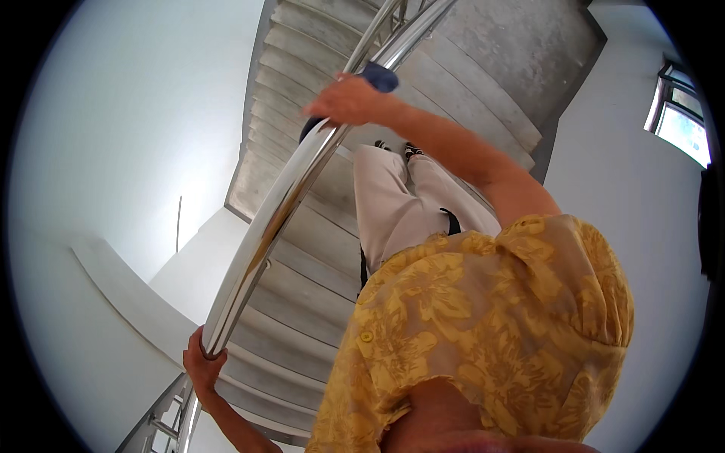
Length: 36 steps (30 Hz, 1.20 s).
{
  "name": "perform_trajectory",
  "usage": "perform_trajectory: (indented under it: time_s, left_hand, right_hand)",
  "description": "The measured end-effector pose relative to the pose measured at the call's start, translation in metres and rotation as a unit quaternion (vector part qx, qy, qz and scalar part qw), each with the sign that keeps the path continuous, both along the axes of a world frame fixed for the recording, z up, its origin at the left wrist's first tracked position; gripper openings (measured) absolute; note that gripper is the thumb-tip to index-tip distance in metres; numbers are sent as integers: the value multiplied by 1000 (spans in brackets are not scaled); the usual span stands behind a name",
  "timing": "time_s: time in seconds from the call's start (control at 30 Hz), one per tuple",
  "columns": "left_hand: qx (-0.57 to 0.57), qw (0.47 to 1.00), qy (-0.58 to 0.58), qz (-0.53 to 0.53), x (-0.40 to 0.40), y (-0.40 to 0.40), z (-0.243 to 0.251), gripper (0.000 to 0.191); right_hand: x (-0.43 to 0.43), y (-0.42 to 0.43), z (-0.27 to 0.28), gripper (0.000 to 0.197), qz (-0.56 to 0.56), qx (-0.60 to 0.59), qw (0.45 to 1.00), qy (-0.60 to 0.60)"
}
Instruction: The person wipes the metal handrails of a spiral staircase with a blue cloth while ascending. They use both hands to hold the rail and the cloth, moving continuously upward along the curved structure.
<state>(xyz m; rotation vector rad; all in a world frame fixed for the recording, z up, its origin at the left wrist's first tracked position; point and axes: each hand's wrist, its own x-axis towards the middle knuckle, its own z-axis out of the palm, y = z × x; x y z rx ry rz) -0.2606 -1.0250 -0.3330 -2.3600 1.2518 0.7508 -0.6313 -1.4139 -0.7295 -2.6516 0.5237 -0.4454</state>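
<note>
A polished metal handrail (263,226) runs diagonally along the left side of my body. Lower down in the view, my left hand (203,362) is wrapped around this rail. Farther up it, my right hand (352,102) presses a dark blue cloth (380,77) over the tube. The cloth shows on both sides of my palm, and part of it is hidden under the hand. My right hand is slightly blurred.
Curved concrete steps (308,272) lie under the rail and beside my legs. Another flight (283,85) shows beyond it, with a grey landing (510,51) at the top. White walls (141,113) stand on both sides. A window (679,113) is at the right.
</note>
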Motion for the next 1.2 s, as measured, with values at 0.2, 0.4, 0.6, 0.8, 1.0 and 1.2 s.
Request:
perform_trajectory:
  time_s: [0.2, 0.4, 0.6, 0.8, 1.0, 1.2]
  left_hand:
    - [-25, 1000, -2, -5, -5, 15, 7, 88]
    - [83, 988, -37, 126, -27, 34, 19, 103]
    - [-29, 998, -16, 46, -34, 59, 13, 111]
    - [-1, 997, -45, 63, -43, 60, 23, 113]
    - [-43, 997, -46, 50, -51, 101, -7, 115]
    - [-67, 990, -125, 26, -7, 96, 56, 115]
  right_hand:
    - [-108, -83, -97, 15, -224, 40, 965, 127]
    - [-77, -31, -104, 41, -637, 144, 726, -215]
    - [-49, 45, -63, 69, -586, 581, 358, -438]
    - [-37, 80, -8, 93, -397, 764, 158, -483]
    - [-115, 40, -95, 101, -476, 678, 236, -508]
    - [-48, 23, -43, 67, -241, 740, 348, -522]
